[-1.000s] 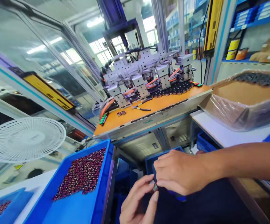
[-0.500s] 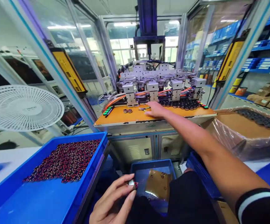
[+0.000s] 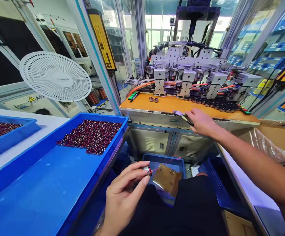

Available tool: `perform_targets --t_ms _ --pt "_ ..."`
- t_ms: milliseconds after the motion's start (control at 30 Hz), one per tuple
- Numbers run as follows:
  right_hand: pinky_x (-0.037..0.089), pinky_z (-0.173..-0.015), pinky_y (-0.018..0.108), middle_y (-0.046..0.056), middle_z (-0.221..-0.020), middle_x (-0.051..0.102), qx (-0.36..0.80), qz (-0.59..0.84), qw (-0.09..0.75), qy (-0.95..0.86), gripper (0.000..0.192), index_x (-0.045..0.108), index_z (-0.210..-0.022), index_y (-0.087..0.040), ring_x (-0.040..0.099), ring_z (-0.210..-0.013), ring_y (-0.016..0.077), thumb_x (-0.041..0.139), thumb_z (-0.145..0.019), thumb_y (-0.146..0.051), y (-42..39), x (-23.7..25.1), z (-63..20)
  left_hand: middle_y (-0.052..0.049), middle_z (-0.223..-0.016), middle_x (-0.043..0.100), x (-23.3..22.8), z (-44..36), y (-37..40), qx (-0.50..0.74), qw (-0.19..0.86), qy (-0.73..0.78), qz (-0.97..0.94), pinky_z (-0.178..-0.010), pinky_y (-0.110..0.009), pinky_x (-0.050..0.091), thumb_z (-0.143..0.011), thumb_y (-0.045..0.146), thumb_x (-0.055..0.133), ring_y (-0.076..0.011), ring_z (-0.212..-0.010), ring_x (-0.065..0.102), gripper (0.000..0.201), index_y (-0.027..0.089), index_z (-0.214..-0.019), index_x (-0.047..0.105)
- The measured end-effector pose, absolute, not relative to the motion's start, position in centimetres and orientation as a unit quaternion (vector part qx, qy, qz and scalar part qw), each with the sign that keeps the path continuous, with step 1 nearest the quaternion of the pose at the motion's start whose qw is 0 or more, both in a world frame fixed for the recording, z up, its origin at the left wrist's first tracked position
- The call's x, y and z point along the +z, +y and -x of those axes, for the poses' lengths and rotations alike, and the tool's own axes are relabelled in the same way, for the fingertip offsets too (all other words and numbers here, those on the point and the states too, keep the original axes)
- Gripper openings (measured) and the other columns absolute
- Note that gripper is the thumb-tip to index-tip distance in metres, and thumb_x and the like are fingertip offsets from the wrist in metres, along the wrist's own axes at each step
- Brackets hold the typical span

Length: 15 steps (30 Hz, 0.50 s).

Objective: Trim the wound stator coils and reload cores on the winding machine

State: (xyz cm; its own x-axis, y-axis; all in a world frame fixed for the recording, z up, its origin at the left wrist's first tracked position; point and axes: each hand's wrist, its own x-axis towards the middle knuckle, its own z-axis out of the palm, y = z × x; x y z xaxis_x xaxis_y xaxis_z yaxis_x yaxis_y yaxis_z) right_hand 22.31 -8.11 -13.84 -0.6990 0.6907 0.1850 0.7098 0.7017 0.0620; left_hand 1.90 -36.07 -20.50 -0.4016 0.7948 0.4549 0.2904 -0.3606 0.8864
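- Left hand [image 3: 124,196], lower centre of frame: thumb and fingertips pinched shut on a small coil part [image 3: 147,169], a silvery cylinder with fine red wire trailing to the right.
- Right hand [image 3: 201,122], centre right: reached out to the front edge of the orange surface [image 3: 167,104], fingers closed round a slim hand tool [image 3: 182,115] with a pale head and dark handles; how firm the grip was, could not tell.
- Risk: the coil part sat over the small blue bin [image 3: 162,160] between the knees; a loose pinch would likely drop it there or snag the thin wire.
- Risk: the tool lay at the surface edge and could slip off.
- Materials: large blue tray [image 3: 46,183], smooth plastic, holding a bed of dark red beaded coils [image 3: 92,136]; machined grey metal blocks of the machine [image 3: 189,70]; white grille fan [image 3: 55,77], upper left.
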Motion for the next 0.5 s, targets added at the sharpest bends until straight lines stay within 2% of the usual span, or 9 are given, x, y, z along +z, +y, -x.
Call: perform_targets --t_ms 67,133,200,267,400,500 --pt "0.051 -0.086 0.034 0.015 -0.114 0.059 -0.017 0.356 0.096 -0.929 0.056 0.047 -0.135 -0.011 0.061 -0.095 0.0233 0.056 -0.079 -0.014 -12.5 -16.1 -24.2 -0.005 -0.108 0.076 -20.5 -2.3 -36.0 0.65 0.197 0.522 -0.516 -0.076 -0.024 0.062 -0.081 0.01 0.07 -0.0181 -0.097 0.073 0.022 0.027 -0.093 0.076" --pt "0.054 -0.084 0.032 0.011 -0.109 0.062 0.167 0.292 0.193 -0.922 0.053 0.048 -0.132 -0.014 0.063 -0.094 0.0204 0.053 -0.079 -0.011 -17.5 -18.7 -25.9 -0.006 -0.106 0.077 -20.5 -2.7 -35.9 0.651 0.196 0.516 -0.52 -0.077 -0.024 0.062 -0.081 0.009 0.07 -0.0185 -0.097 0.073 0.022 0.026 -0.093 0.077" --pt "0.056 -0.082 0.029 0.006 -0.1 0.064 0.331 0.242 0.213 -0.887 0.055 0.04 -0.139 -0.02 0.066 -0.089 0.0161 0.049 -0.086 -0.012 -22.4 -21.1 -27.1 -0.006 -0.105 0.077 -20.5 -3.0 -35.8 0.651 0.196 0.511 -0.525 -0.078 -0.025 0.063 -0.08 0.008 0.071 -0.0191 -0.097 0.073 0.022 0.025 -0.093 0.077" --pt "0.057 -0.083 0.029 0.006 -0.102 0.064 0.418 0.207 0.234 -0.853 0.063 0.034 -0.144 -0.024 0.067 -0.089 0.0151 0.048 -0.085 -0.009 -26.4 -22.7 -28.0 -0.006 -0.106 0.077 -20.6 -3.4 -35.6 0.65 0.198 0.507 -0.531 -0.078 -0.026 0.063 -0.08 0.007 0.071 -0.0193 -0.098 0.073 0.023 0.025 -0.093 0.077" --pt "0.053 -0.098 0.039 0.01 -0.119 0.062 0.472 0.167 0.252 -0.828 0.087 0.025 -0.152 -0.029 0.064 -0.109 0.0198 0.051 -0.073 0.0 -30.3 -23.8 -28.7 -0.005 -0.108 0.076 -20.6 -4.3 -35.3 0.645 0.217 0.497 -0.539 -0.08 -0.026 0.063 -0.08 0.006 0.07 -0.0188 -0.099 0.073 0.026 0.027 -0.095 0.076" --pt "0.05 -0.101 0.043 0.012 -0.124 0.06 0.472 0.148 0.266 -0.827 0.089 0.025 -0.153 -0.029 0.062 -0.116 0.0224 0.054 -0.074 -0.002 -30.4 -23.6 -28.6 -0.004 -0.109 0.076 -20.5 -4.8 -35.3 0.64 0.227 0.494 -0.543 -0.081 -0.027 0.063 -0.08 0.005 0.069 -0.0188 -0.101 0.072 0.029 0.027 -0.097 0.076"
